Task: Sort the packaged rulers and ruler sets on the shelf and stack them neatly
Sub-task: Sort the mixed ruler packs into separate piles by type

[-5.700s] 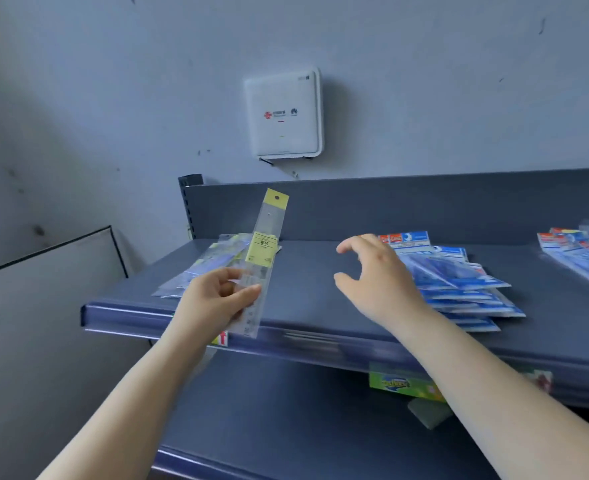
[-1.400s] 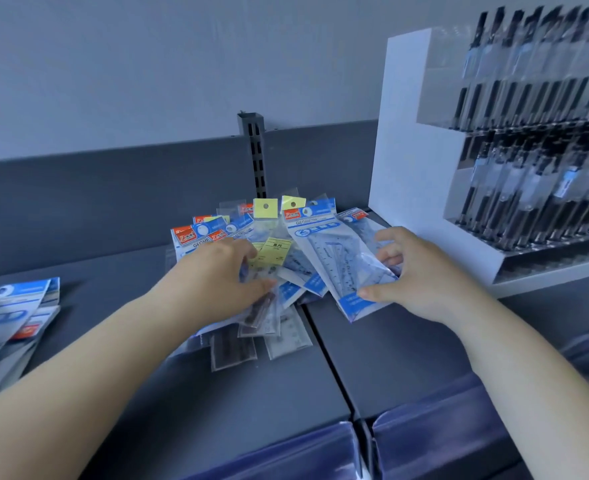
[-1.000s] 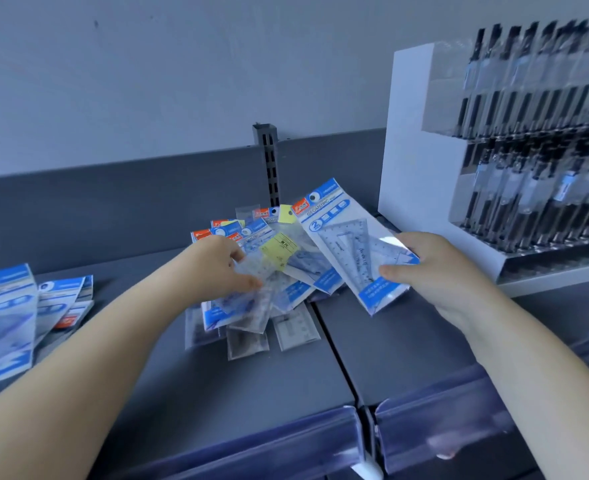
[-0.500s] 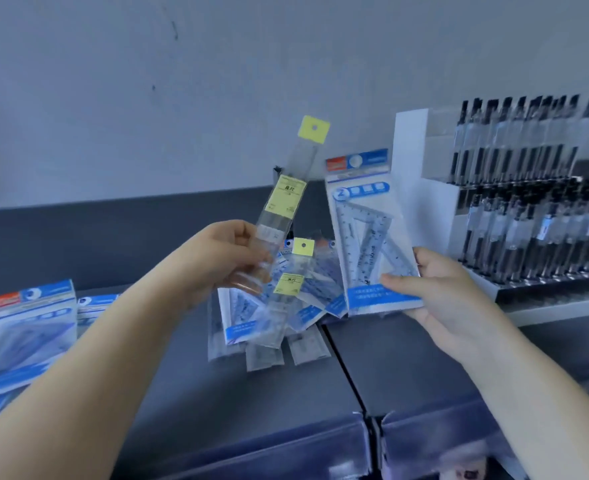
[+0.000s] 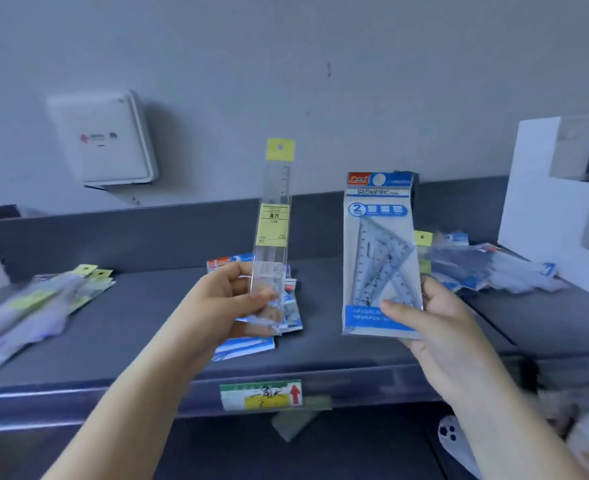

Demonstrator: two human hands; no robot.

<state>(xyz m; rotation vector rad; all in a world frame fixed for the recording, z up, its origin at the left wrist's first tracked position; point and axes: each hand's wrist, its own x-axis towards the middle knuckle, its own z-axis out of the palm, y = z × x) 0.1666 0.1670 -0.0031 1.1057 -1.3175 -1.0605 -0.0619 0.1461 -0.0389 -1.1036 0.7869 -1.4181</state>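
Observation:
My left hand [image 5: 229,303] grips the lower end of a clear straight ruler [image 5: 274,223] in a pack with a yellow tab, held upright above the shelf. My right hand [image 5: 435,317] holds a blue "GEOMETRIC" triangle ruler set [image 5: 379,251] upright by its bottom edge. Behind my left hand a stack of blue ruler sets [image 5: 251,337] lies on the dark shelf [image 5: 130,334]. A pile of yellow-tabbed straight rulers [image 5: 40,306] lies at the left, blurred. A mixed heap of packs [image 5: 487,271] lies at the right.
A white box [image 5: 102,140] hangs on the wall above the shelf's back panel. A white pen display stand [image 5: 556,188] stands at the right end. A price label [image 5: 262,394] sits on the shelf's front edge, with a lower shelf below it.
Both hands lifted their packs off the mixed heap and carried them left. The view swung left, so the heap now lies at the right and the sorted stacks have come into sight.

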